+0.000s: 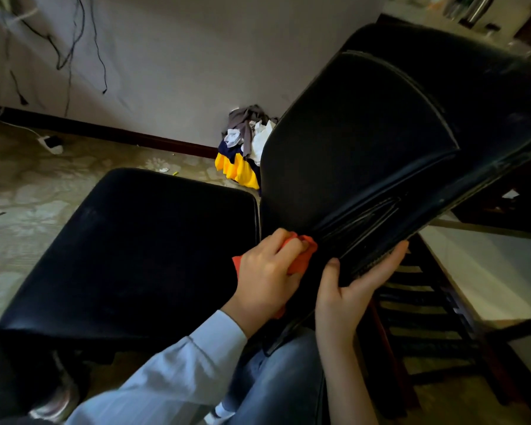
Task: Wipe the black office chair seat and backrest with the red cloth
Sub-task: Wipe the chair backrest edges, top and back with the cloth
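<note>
Red cloth [304,256] clutched in left hand [265,274] at backrest [365,148] base, right hand [347,292] gripping its edge

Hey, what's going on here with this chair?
A person is cleaning a black office chair. Their left hand holds a bunched red cloth low on the chair, where the seat meets the backrest. Their right hand grips the near edge of the backrest, thumb on the front and fingers behind. A pile of clothes lies on the floor by the wall behind the chair.
</note>
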A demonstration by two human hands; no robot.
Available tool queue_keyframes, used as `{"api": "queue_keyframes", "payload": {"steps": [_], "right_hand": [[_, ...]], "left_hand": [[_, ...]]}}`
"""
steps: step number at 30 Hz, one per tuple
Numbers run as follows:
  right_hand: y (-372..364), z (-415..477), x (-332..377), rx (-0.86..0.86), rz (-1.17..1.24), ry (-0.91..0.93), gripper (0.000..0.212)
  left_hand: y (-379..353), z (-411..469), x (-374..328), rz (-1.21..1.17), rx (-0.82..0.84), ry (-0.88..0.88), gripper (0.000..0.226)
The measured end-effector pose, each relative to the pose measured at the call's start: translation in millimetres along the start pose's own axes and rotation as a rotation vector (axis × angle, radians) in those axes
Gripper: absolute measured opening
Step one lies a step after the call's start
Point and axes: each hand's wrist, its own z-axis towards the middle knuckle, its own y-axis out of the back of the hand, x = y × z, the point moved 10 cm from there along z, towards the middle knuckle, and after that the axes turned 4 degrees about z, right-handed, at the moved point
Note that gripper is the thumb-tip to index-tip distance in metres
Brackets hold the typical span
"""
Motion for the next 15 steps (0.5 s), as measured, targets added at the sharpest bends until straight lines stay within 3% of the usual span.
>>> {"api": "queue_keyframes", "payload": {"steps": [3,5,9,12,15], "right_hand": [[-1.4,-5.1,-0.5,0.0,-0.011,-0.005,0.091],[-1.8,-8.5,-0.2,-0.004,-0.011,-0.005,0.092],[-2.4,-13.5,0.0,-0.025,-0.014,-0.003,0.093],[-4.2,-15.1,-2.9,-0.027,-0.015,-0.013,0.099],[-5.2,-15.5,-3.7,-0.046,-0.025,-0.006,0.098]], "left_hand": [[-4.9,-3.1,8.5,-0.051,0.072,0.088,0.016],[-4.6,-7.4,23.4,-0.222,0.102,0.267,0.013],[12.1,-18.4,59.4,-0.455,-0.059,0.611,0.016],[27.4,-15.1,71.4,-0.463,-0.14,0.646,0.023],[15.0,-5.2,61.3,-0.473,0.008,0.554,0.02]]}}
